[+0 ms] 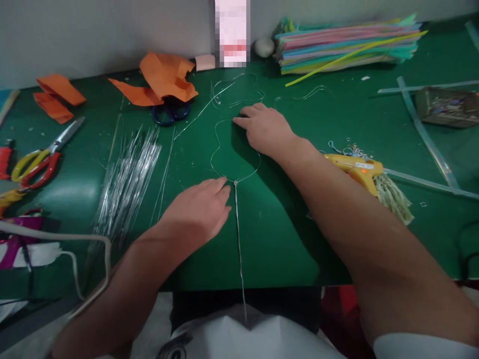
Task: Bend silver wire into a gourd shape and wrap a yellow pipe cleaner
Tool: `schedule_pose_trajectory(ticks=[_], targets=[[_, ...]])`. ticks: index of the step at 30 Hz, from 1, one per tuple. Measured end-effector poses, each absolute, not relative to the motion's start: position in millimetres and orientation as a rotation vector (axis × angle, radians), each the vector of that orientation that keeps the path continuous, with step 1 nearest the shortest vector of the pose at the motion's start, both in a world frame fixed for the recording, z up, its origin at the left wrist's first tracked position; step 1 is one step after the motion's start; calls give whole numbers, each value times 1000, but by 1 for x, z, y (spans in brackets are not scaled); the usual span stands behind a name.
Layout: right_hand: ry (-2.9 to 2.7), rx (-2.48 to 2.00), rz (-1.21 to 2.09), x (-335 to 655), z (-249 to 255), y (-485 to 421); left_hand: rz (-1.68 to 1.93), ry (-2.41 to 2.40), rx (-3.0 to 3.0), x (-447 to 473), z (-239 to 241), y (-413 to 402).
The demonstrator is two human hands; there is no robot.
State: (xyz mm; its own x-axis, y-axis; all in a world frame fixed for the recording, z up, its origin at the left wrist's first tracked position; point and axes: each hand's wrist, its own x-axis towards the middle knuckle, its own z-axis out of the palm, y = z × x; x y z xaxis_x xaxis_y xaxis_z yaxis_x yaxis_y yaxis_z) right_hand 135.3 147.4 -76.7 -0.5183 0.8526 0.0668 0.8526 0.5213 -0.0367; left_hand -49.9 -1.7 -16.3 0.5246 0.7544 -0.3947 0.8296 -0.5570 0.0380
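A thin wire bent into a wavy loop [211, 158] lies on the green table, joined to a long twisted wire stem [239, 239] that runs toward my body. My left hand [202, 207] rests at the loop's lower left, beside the joint, its fingertips touching the wire. Over the loop's upper right reaches my right hand [267, 129], fingers stretched out, with the fingertips at the top of the wire. Part of the loop is hidden under that hand. Beyond it lie more bent wire shapes [228, 106]. A bundle of straight wires [129, 184] is left of my left hand.
Left are red-and-yellow scissors [39, 162], orange pieces [164, 75] and blue-handled scissors [172, 113]. Colourful pipe cleaners [348, 47] lie at the back. A yellow glue gun [355, 169] sits by my right forearm, with glue sticks [426, 132] and a small box [449, 107] farther right.
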Motion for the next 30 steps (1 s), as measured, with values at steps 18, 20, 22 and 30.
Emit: schedule_pose_trajectory(ticks=[18,20,22,30], targets=[[-2689,-1491,-12,135,-73,145,187,1608,2515,-49,-40,7],[-2687,-1488,-6,135,-74,146,72,1716,2375,-43,-37,3],[-2681,-1480,-1,135,-75,146,-34,1752,2283,-38,-34,0],[-2675,-1464,-37,136,-78,148,-145,1710,2231,-37,-35,2]])
